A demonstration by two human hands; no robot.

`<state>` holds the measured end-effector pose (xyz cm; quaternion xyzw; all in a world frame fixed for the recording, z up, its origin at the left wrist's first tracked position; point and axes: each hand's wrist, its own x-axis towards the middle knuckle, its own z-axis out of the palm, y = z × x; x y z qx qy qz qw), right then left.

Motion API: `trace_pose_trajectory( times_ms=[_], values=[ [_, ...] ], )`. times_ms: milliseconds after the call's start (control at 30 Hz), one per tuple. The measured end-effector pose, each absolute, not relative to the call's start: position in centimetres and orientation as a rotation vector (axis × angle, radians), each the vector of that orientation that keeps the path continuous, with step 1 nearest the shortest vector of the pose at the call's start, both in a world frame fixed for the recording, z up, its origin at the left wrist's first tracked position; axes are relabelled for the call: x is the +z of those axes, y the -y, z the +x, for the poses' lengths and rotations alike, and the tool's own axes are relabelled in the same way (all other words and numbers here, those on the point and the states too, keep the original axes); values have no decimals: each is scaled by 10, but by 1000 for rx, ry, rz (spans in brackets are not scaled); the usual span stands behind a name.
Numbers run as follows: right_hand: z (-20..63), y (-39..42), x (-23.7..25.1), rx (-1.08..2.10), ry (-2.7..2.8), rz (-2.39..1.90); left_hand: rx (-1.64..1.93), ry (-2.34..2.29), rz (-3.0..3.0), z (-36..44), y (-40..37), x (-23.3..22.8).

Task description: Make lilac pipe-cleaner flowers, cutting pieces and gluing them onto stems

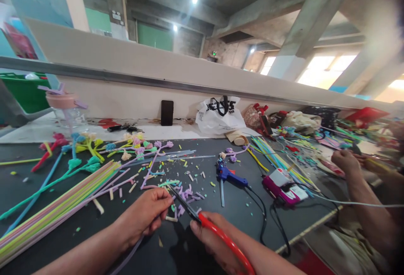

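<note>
Hands: left (148, 214) pinches straw (126, 258); right (214, 241) grips scissors (202, 220) near table edge (303, 233).

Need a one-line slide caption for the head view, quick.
Right hand works red-handled scissors on a purple straw pinched by the left hand, above scattered cuttings and a blue glue gun.

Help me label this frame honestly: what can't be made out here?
- Head view: where the scissors meet the lilac straw is hidden under the left hand.
- The right hand covers most of the red handles; the bottom edge cuts them off.
- Another person's hand and the clutter at the right edge are blurred.
- The bits scattered on the dark table are too small to identify.
</note>
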<state>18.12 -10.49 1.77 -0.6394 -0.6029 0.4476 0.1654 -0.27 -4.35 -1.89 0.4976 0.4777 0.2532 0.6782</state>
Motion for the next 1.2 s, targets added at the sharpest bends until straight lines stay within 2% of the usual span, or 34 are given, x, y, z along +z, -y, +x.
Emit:
trace_pose_trajectory(
  times_ms=[100, 200, 467, 767, 1067, 1200],
  values=[
    [188, 109, 19, 1512, 1570, -1815, 594, -1043, 1065, -5, 43, -18],
    [192, 112, 22, 1565, 1597, -1837, 649, -1011, 1022, -6, 43, -15],
    [179, 112, 25, 1040, 2010, -1877, 640, -965, 1054, -3, 49, -12],
    [187, 117, 12, 930, 2035, -1831, 593, -966, 1066, -9, 44, -17],
    [174, 123, 14, 968, 2133, -1802, 632, -960, 1034, -7, 51, -3],
    [175, 123, 4, 868, 2161, -1778, 631, -968, 1038, -9, 50, -4]
  ],
)
